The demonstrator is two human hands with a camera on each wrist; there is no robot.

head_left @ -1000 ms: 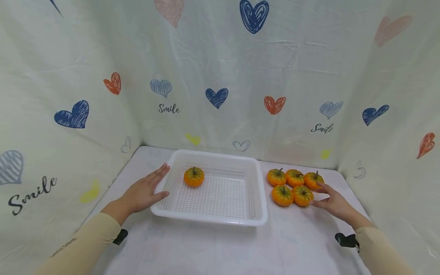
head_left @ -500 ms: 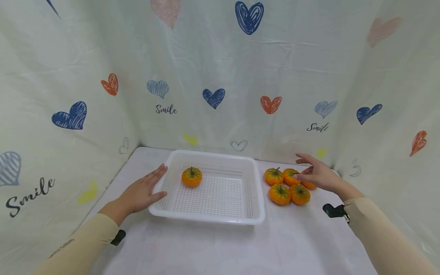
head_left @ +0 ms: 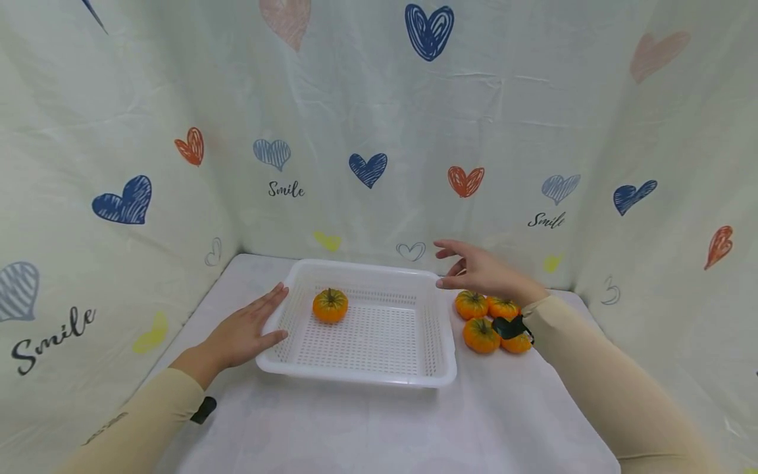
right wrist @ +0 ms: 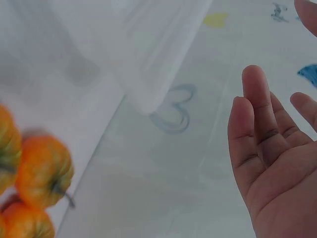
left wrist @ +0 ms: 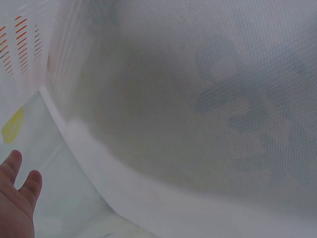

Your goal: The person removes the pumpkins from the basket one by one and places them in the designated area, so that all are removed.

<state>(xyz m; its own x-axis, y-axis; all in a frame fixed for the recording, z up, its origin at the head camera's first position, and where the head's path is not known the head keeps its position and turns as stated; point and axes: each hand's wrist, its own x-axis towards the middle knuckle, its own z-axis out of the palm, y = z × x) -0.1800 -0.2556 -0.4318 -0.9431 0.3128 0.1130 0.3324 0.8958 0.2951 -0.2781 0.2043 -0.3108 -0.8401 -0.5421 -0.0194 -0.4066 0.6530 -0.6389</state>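
Observation:
A white perforated plastic basket [head_left: 355, 378] stands on the table with one small orange-and-green pumpkin [head_left: 329, 306] in its left part. My left hand [head_left: 239, 336] rests against the basket's left rim, fingers extended and thumb spread. My right hand [head_left: 482, 271] is raised near the basket's back right corner, its fingertips overlapping that rim in the head view. In the right wrist view, the palm of my right hand [right wrist: 282, 153] faces the camera with nothing in it. Several more pumpkins [head_left: 481, 336] sit grouped right of the basket, partly covered by my right wrist and sleeve.
Pale curtains [head_left: 408, 217] printed with hearts and "Smile" surround the table on the back and both sides. A white cloth [head_left: 331, 428] covers the table. A dark strap-like device [head_left: 510, 327] sits at my right wrist.
My right hand has left the right side of the pumpkin group, lifted, and swept left over it toward the basket, empty. My left hand and the basket have stayed put.

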